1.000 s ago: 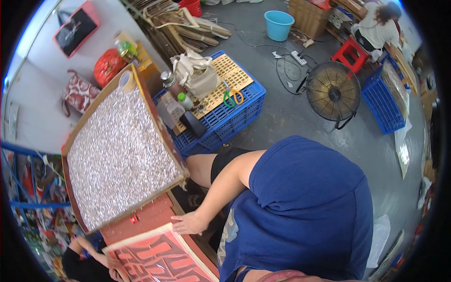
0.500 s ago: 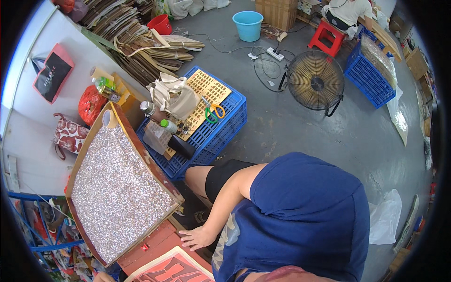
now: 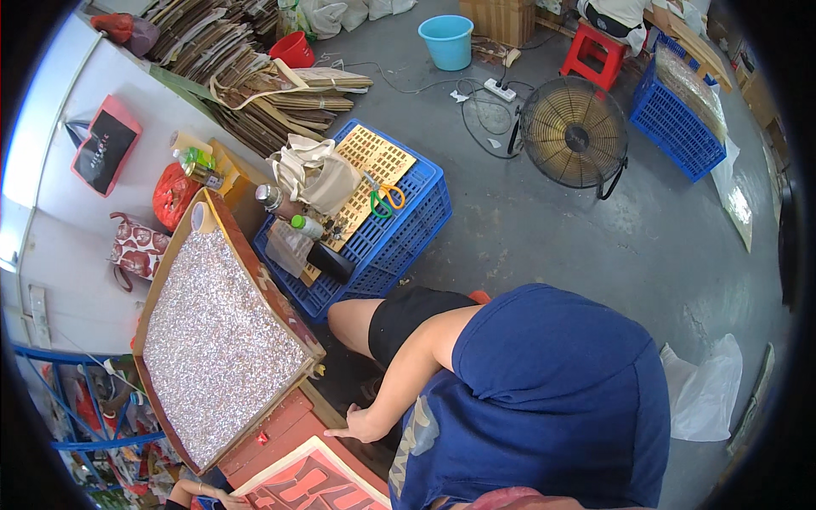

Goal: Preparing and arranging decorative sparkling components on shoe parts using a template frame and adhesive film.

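My right hand (image 3: 365,424) reaches left from my blue sleeve over the reddish-brown work table (image 3: 266,435). Its index finger is stretched out, the thumb stands apart, and I see nothing held. The fingertip is close to the upper edge of a flat sheet (image 3: 291,459) with red and dark shapes inside a cream border; touching or not, I cannot tell. My left hand is outside the picture. Another person's hand (image 3: 223,495) lies at that sheet's left edge. Beyond it stands a wood-edged tray (image 3: 276,397) filled with small sparkling silvery bits.
A blue crate (image 3: 416,223) behind the tray bears a cloth bag, bottles and scissors (image 3: 388,198). A black floor fan (image 3: 575,134) stands on the grey floor beside cables and a power strip (image 3: 500,90). A red stool (image 3: 592,54) is farther back.
My right hand has gone from spread fingers on the table to one pointing finger with the thumb raised. The other person's hand has come farther in, onto the sheet's edge. The view has shifted slightly.
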A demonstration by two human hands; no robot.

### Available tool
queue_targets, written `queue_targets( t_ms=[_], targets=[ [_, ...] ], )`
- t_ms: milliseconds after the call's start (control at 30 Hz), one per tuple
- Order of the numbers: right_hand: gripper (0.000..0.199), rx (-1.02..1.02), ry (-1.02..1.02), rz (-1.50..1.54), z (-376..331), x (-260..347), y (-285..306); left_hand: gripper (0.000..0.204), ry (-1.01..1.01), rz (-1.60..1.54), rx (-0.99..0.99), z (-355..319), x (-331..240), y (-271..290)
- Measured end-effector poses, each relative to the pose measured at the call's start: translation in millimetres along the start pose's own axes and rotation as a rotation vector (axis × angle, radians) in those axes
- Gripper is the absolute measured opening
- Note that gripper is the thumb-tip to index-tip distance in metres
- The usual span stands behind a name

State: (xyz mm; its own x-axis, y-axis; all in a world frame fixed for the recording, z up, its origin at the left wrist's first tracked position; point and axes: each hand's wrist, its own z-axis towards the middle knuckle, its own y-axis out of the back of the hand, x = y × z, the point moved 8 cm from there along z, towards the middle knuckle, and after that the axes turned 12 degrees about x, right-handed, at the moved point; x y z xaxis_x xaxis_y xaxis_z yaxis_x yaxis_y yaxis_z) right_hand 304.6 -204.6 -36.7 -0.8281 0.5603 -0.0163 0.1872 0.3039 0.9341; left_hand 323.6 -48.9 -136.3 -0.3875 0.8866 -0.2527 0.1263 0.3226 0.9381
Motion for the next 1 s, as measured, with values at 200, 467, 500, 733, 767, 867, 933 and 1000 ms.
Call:
queue_targets(
  t_ms=[200, 467, 500, 733, 767, 867, 933, 1000],
  targets=[
    [0.040, 0.301, -0.157, -0.351, 23, 6, -18, 0.060, -0.064, 0.024, 0.050, 18, -4, -15],
    [0.061, 0.592, 0.003, -0.649, -1, 19, -13, 0.059, -0.140, 0.043, 0.137, 45, -28, -40],
    [0.050, 0.532, 0.002, -0.578, -5, 24, -3, 0.059, -0.124, 0.038, 0.142, 44, -23, -42],
    [0.043, 0.475, -0.180, -0.413, 17, 23, 0, 0.058, 0.221, 0.016, 0.073, -13, 116, -2],
    [0.044, 0.468, -0.221, -0.375, 22, 19, -1, 0.058, 0.278, 0.026, 0.051, -26, 139, 12],
    [0.049, 0.445, -0.287, -0.263, 38, 18, -5, 0.058, 0.495, 0.054, -0.020, -96, 220, 62],
    [0.050, 0.372, -0.216, -0.273, 56, 42, 5, 0.057, 0.672, 0.044, -0.101, -165, 275, 98],
    [0.025, 0.236, -0.198, -0.396, 54, 39, 2, 0.057, 0.771, 0.039, -0.162, -202, 297, 127]
  ],
)
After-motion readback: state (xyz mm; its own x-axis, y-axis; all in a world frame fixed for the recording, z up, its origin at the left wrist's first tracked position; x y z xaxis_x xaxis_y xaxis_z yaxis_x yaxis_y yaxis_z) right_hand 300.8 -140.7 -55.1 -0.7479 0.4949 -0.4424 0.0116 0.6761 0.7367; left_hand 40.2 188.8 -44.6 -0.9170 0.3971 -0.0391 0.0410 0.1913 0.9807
